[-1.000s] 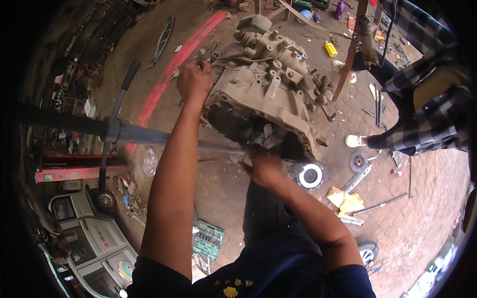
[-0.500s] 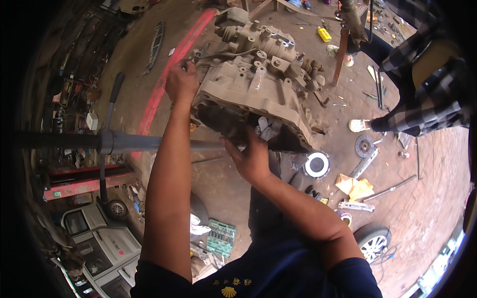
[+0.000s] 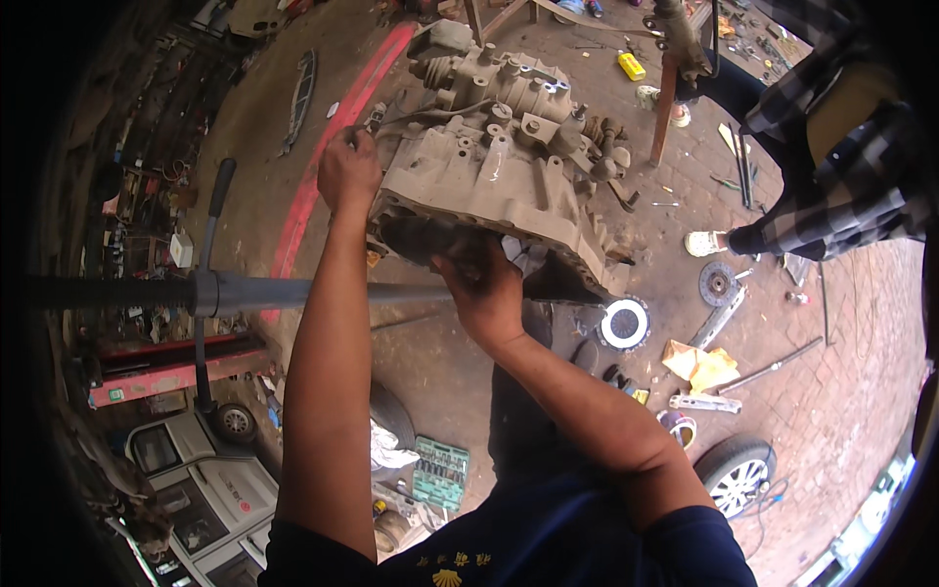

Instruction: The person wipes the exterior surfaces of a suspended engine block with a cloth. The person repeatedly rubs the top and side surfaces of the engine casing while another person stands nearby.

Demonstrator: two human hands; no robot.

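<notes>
In front of me is a dusty, grey-brown vehicle gearbox [image 3: 460, 161], with the open mouth of its bell housing [image 3: 577, 230] facing me. My left hand [image 3: 349, 171] is at the gearbox's left side, fingers curled beside a small metal bracket [image 3: 376, 115]; whatever they grip is hidden. My right hand [image 3: 489, 298] reaches into the housing's mouth with thumb and fingers bent together. Beside its fingers, a pale grey piece [image 3: 518, 259] shows inside the dark cavity. What the right fingers hold cannot be made out.
A long dark pole [image 3: 254, 293] crosses from the left behind my left forearm. At right, a person in a checked shirt [image 3: 851, 176] is near a clutch disc [image 3: 719, 284] and pressure plate [image 3: 624, 324]. A green socket set [image 3: 440, 474] and wheel [image 3: 736, 477] lie below.
My right hand has moved slightly up and deeper into the housing's mouth. My left hand stays at the gearbox's side, and the whole view has shifted a little.
</notes>
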